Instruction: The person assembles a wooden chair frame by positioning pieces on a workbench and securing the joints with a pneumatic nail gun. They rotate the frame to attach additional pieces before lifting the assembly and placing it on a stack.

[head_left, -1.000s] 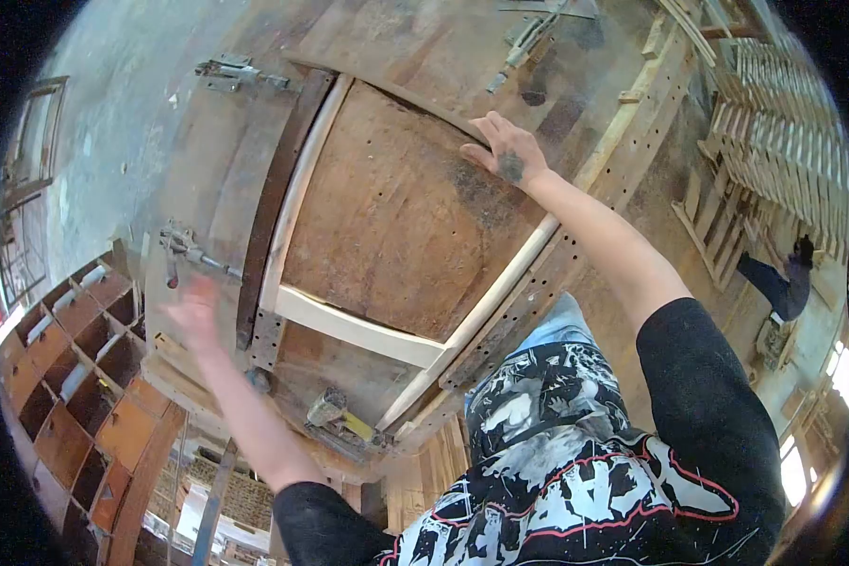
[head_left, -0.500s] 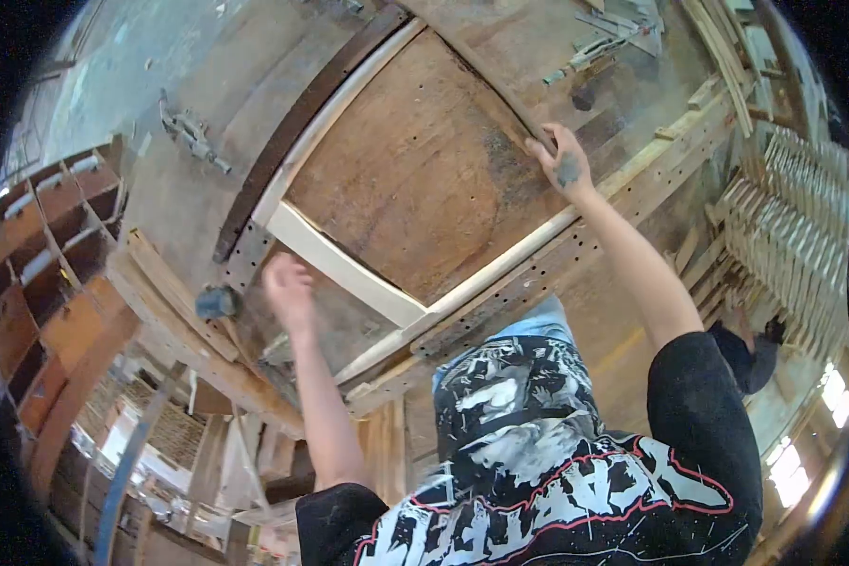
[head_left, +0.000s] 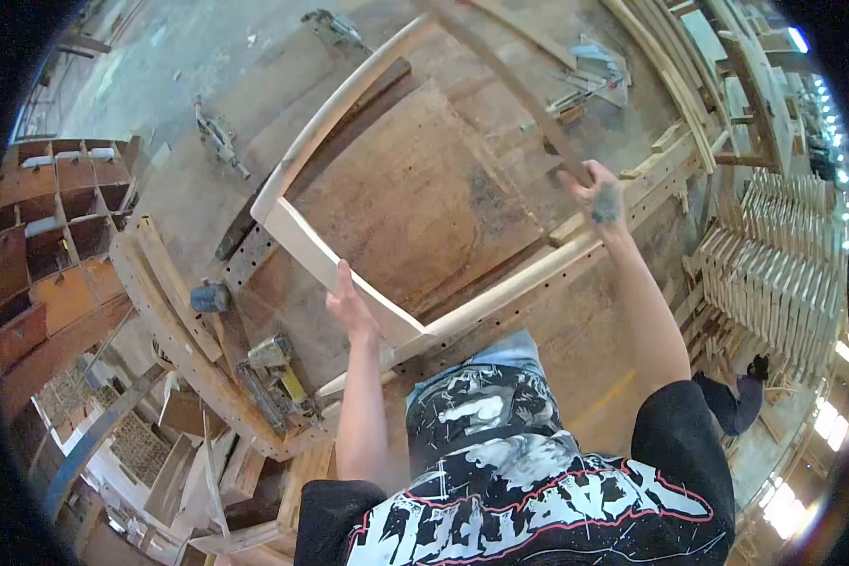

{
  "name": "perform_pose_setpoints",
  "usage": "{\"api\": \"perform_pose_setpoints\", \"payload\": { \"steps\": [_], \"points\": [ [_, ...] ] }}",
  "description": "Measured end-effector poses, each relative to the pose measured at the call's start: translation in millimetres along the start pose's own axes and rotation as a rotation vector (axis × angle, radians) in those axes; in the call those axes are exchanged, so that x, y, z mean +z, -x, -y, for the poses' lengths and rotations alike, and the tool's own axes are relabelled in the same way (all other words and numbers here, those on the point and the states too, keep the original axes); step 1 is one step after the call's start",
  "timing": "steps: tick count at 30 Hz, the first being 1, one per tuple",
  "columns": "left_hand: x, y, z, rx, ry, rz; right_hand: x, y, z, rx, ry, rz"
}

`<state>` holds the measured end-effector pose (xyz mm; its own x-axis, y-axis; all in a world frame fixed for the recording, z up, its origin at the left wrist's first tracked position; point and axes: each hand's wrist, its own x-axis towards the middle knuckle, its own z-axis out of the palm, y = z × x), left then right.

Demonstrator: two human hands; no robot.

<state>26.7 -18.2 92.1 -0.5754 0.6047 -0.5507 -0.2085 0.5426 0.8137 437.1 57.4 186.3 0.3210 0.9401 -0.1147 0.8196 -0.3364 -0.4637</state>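
Gripping the pale near rail (head_left: 304,242) of a wooden frame (head_left: 342,90), the left hand (head_left: 352,307) has its fingers clasped on the wood, partly hidden. Farther right, the right hand (head_left: 599,196) is curled tightly round the frame's brown rail (head_left: 526,97). The frame appears tilted above a brown board (head_left: 387,208). Good handling likely means matching both hands' lift, sparing the joints from twisting.

Shelving (head_left: 8,264): reddish-brown compartments, beyond the worktable's (head_left: 264,123) left edge
Windows (head_left: 831,422): glaring white, well beyond its near edge
Floor (head_left: 585,377): brown, yellow-lined, along that edge
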Motion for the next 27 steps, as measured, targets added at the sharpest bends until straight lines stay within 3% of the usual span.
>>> {"api": "perform_pose_setpoints", "payload": {
  "steps": [2, 3, 5, 8, 10, 12, 15, 17, 18, 20, 21, 22, 26, 27],
  "points": [
    [8.8, -0.3, -1.8, 0.073, 0.097, -0.08, -26.8, -12.3, -8.2, -0.086, -0.18, -0.087],
    [16.5, 8.1, -24.6, 0.142, 0.124, -0.094, -39.5, -19.3, -9.3, -0.137, -0.339, -0.113],
    [30.4, 27.7, -79.1, 0.278, 0.18, -0.128, -69.6, -38.2, 3.3, -0.169, -0.343, -0.288],
    [42.1, 34.8, -147.8, 0.655, 0.304, -0.125, -129.3, -41.0, 94.1, -0.237, 0.108, -0.697],
    [44.8, 34.0, -182.3, 0.908, 0.226, -0.095, -144.7, -15.7, 156.1, -0.399, -0.724, -0.409],
    [46.4, 35.7, -221.2, 1.229, 0.084, -0.001, -148.3, 26.2, 222.4, -0.523, -1.351, -0.142],
    [39.3, -19.6, -194.8, 1.698, -0.277, -0.057, -156.8, 85.3, 265.2, -0.03, -1.928, 0.073],
    [23.5, -34.5, -159.0, 1.628, -0.675, -0.143, -98.0, 67.2, 196.2, 0.03, -1.88, 0.204],
    [12.7, -38.5, -136.9, 1.566, -0.712, -0.053, -62.0, 65.1, 173.8, 0.239, -1.756, 0.095],
    [-25.0, -27.7, -101.3, 1.391, -0.913, 0.074, 15.4, 68.6, 113.7, 0.495, -1.727, 0.078],
    [-47.0, -21.0, -83.2, 1.278, -0.943, 0.021, 53.1, 66.3, 74.0, 0.572, -1.639, 0.152],
    [-70.8, -17.5, -66.6, 1.17, -0.973, -0.024, 81.9, 68.5, 46.9, 0.751, -1.589, 0.096],
    [-184.4, -19.0, 4.9, 0.627, -1.176, -0.4, 111.8, 98.3, 0.6, 0.76, -1.143, 0.088],
    [-208.3, -18.2, 19.9, 0.556, -1.276, -0.446, 101.7, 101.6, -4.6, 0.739, -1.05, 0.166]
  ]
}}
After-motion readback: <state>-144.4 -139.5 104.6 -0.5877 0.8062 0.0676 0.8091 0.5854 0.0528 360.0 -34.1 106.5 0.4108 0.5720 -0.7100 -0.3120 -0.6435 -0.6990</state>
